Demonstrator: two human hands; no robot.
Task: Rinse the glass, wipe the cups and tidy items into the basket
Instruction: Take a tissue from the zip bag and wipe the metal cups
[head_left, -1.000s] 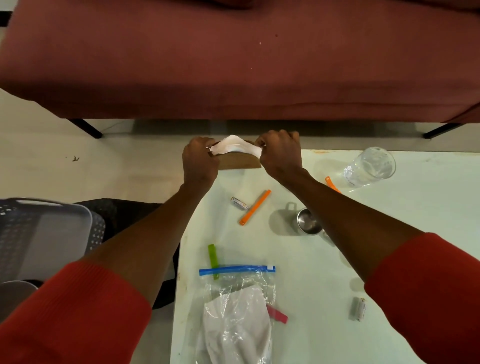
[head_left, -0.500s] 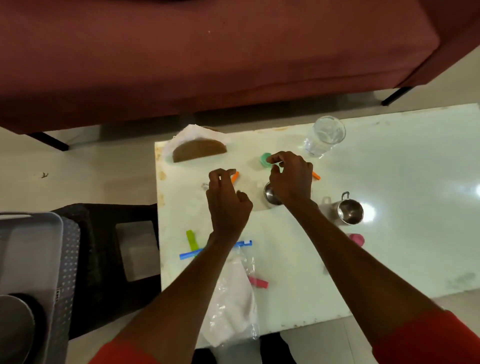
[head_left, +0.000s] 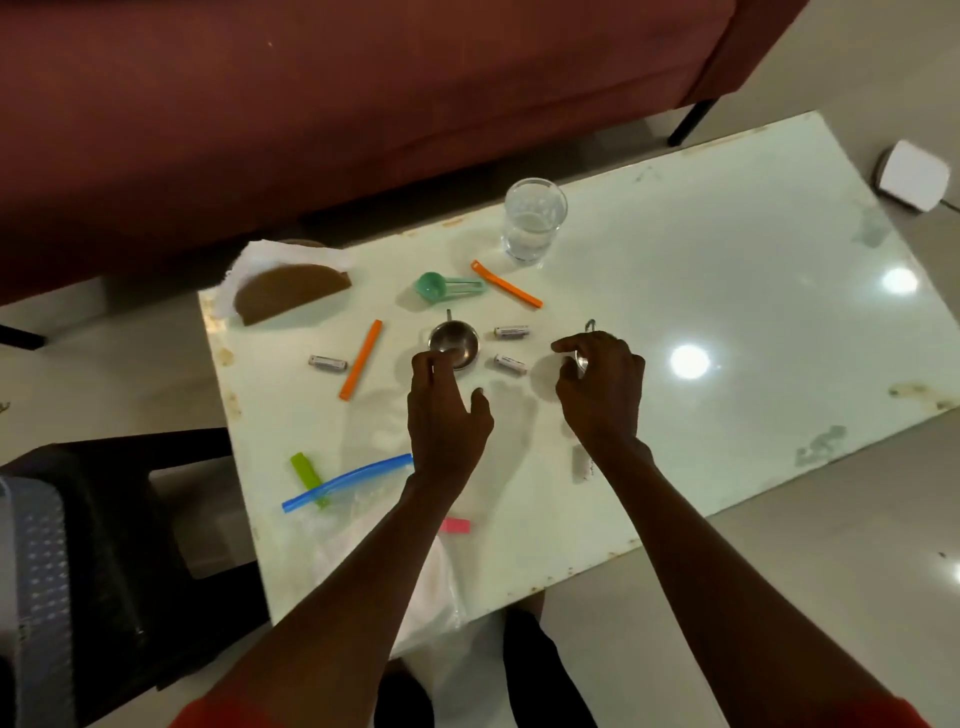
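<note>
Two small steel cups stand mid-table. My left hand (head_left: 447, 415) reaches over the table with its fingertips at the near rim of the left steel cup (head_left: 454, 343), thumb spread apart. My right hand (head_left: 602, 384) curls its fingers and thumb round the right steel cup (head_left: 583, 361), whose handle sticks out beyond the fingers. A clear glass (head_left: 532, 221) with a little water stands at the table's far edge. The grey basket (head_left: 31, 571) sits off the table at the far left, mostly cut off.
On the white table (head_left: 753, 322) lie a brown tissue holder (head_left: 291, 293), a green scoop (head_left: 441, 286), two orange clips (head_left: 361, 358), several batteries (head_left: 511, 331), a green clip (head_left: 306, 473), a pink clip (head_left: 456, 526) and a zip bag (head_left: 348, 480). A black stool (head_left: 130, 519) stands left, a red sofa behind.
Both hands left the tissue holder at the table's far corner and came to the two steel cups. The view swung right, showing more of the table.
</note>
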